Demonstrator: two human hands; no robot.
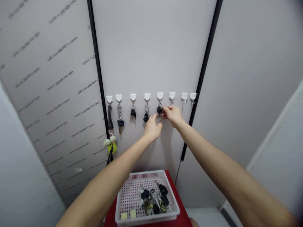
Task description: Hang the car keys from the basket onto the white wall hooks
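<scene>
A black-headed key (159, 109) hangs by its ring from a white wall hook (160, 95) in the middle of a row. My right hand (174, 115) pinches it from the right at its head. Just below and to the left is my left hand (152, 128), fingers apart near the key's blade and holding nothing that I can see. Beside my left hand, another black key (146, 117) hangs from its own hook (147, 96). Further left hang a small bunch of keys (133, 114) and a key on a metal clip (120, 122).
On a red surface (183, 217) below stands a white perforated basket (123, 189) with a pile of keys (153, 200) and yellow paper pads (133, 213). A long key strap with a yellow tag (112, 148) hangs far left. More white hooks (172, 95) continue to the right.
</scene>
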